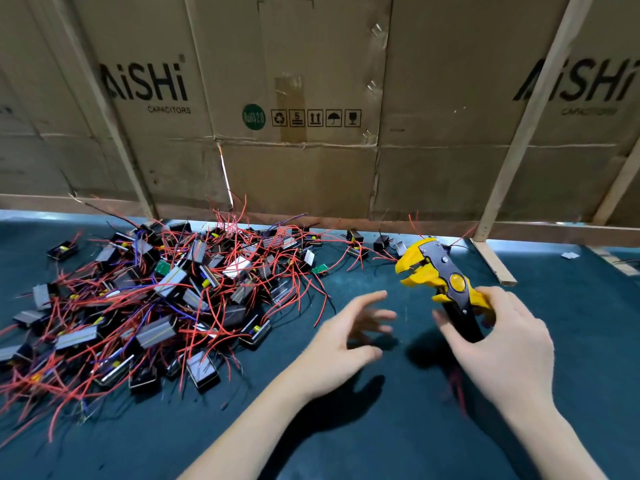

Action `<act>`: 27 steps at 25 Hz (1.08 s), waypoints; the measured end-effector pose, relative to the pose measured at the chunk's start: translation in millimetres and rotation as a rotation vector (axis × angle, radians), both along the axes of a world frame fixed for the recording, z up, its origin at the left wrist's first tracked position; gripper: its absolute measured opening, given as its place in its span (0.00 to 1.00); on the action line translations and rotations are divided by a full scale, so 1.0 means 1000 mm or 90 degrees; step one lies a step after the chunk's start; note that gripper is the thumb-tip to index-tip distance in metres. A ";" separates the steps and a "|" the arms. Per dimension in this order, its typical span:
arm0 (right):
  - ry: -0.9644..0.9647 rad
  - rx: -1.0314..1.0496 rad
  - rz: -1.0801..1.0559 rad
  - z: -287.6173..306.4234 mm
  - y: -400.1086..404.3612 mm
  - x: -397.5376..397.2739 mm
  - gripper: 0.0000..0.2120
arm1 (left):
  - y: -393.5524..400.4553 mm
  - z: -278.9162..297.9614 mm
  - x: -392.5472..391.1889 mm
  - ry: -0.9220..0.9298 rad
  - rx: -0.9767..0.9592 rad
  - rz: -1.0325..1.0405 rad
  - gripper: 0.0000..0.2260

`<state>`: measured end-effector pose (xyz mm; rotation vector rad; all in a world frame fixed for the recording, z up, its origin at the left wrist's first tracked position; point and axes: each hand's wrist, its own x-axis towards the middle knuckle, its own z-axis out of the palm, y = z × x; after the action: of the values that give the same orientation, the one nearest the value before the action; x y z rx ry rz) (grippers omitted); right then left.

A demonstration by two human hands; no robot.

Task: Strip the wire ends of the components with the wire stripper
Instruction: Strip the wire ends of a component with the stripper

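Note:
A large pile of small black box components (156,299) with red, black and some purple wires covers the left half of the dark teal table (346,445). My right hand (498,344) grips the black handles of a yellow and black wire stripper (436,275), whose jaws point up and to the left, held above the table. My left hand (346,337) hovers over the table in the middle, fingers spread and slightly blurred, holding nothing. It is just right of the pile's edge and left of the stripper.
A wall of flattened cardboard boxes (294,133) with wooden battens (519,133) stands along the table's far edge. A few loose components (356,244) lie near that wall, behind the stripper. A wooden strip (495,261) rests on the table at the right.

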<state>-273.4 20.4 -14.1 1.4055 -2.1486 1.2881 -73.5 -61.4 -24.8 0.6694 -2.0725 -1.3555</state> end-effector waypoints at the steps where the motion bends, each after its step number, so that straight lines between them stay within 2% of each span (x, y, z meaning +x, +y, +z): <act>1: -0.068 0.007 0.059 0.003 0.002 0.001 0.13 | -0.006 0.001 0.007 -0.023 -0.133 0.112 0.26; 3: -0.231 0.061 0.218 0.009 0.005 0.002 0.16 | -0.021 0.000 0.029 -0.120 -0.400 0.343 0.17; 4: -0.281 0.097 0.285 0.011 0.005 0.003 0.19 | -0.028 0.001 0.040 -0.186 -0.451 0.432 0.12; 5: -0.294 0.133 0.324 0.010 0.005 0.004 0.20 | -0.033 0.002 0.049 -0.253 -0.445 0.496 0.10; 7: -0.247 0.183 0.336 0.007 0.004 0.007 0.17 | -0.039 0.003 0.056 -0.402 -0.372 0.543 0.10; 9: -0.153 0.216 0.285 0.002 0.003 0.003 0.14 | -0.040 0.001 0.054 -0.517 -0.372 0.530 0.09; 11: -0.035 0.269 0.199 0.000 0.002 -0.007 0.16 | -0.038 0.000 0.050 -0.556 -0.379 0.520 0.08; 13: 0.085 0.334 0.100 -0.004 0.001 -0.018 0.19 | -0.035 -0.001 0.048 -0.518 -0.369 0.525 0.09; 15: 0.165 0.386 -0.009 -0.007 -0.001 -0.030 0.20 | -0.030 -0.003 0.045 -0.405 -0.398 0.504 0.08; 16: 0.184 0.393 -0.064 -0.008 -0.003 -0.035 0.21 | -0.026 -0.004 0.041 -0.319 -0.428 0.446 0.07; 18: 0.186 0.348 -0.145 -0.010 -0.003 -0.047 0.22 | -0.015 -0.004 0.030 -0.168 -0.447 0.233 0.08; 20: 0.134 0.233 -0.163 -0.011 -0.001 -0.055 0.23 | -0.002 0.000 0.021 -0.123 -0.389 0.027 0.14; 21: 0.090 0.173 -0.157 -0.010 0.000 -0.056 0.23 | 0.001 0.002 0.019 -0.121 -0.337 -0.021 0.17; 22: 0.041 0.123 -0.143 -0.008 0.002 -0.054 0.21 | 0.000 0.003 0.020 -0.107 -0.285 -0.033 0.19; 24: -0.051 0.041 -0.102 -0.002 0.003 -0.046 0.17 | -0.004 0.005 0.024 -0.062 -0.191 0.031 0.16; 27: -0.092 0.006 -0.060 0.000 0.004 -0.038 0.16 | -0.009 -0.001 0.021 -0.026 -0.187 0.260 0.05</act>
<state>-311.2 24.0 -14.5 1.2337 -2.2872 1.3836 -52.2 -70.9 -25.6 0.9315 -1.9721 -0.7980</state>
